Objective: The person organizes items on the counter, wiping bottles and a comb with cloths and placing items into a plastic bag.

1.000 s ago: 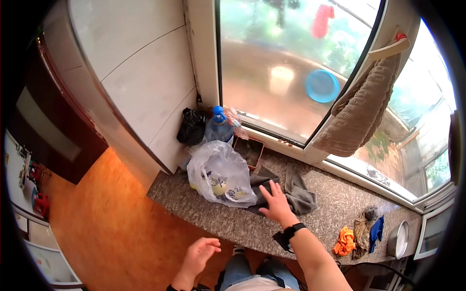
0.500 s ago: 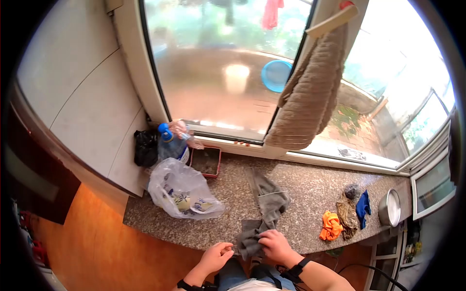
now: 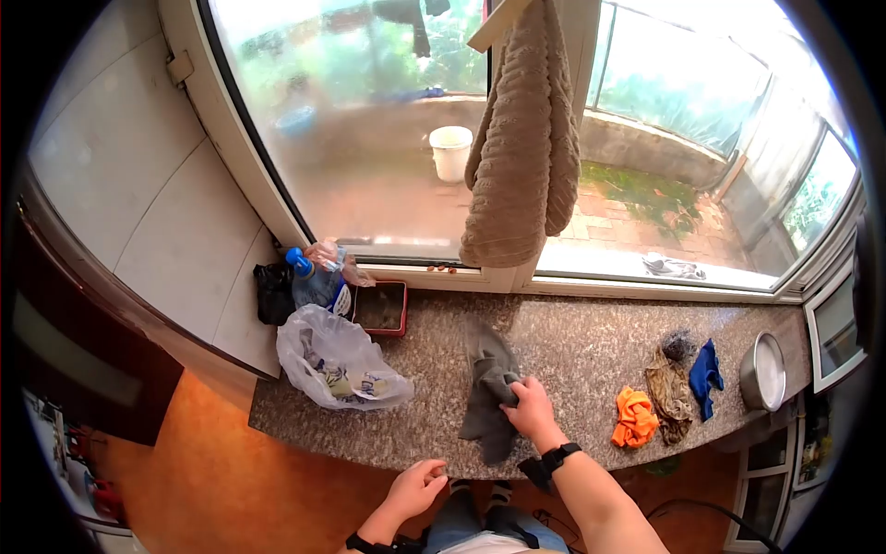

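Note:
A dark grey cloth lies bunched and partly folded on the speckled stone countertop. My right hand is closed on its right side, pinching a fold between thumb and fingers. Part of the cloth's far end looks smeared by motion. Near the counter's front edge, my left hand is held to the left of the cloth and apart from it. Its fingers are curled together, with nothing visible in them.
To the left sit a clear plastic bag, a blue-capped bottle, a black bag and a red-rimmed tray. On the right are orange, brown and blue cloths and a metal bowl. A towel hangs above.
My right hand has moved forward over the counter with the grey cloth, whose near end has shifted away from the front edge. My left hand stays near the edge. The view has turned right.

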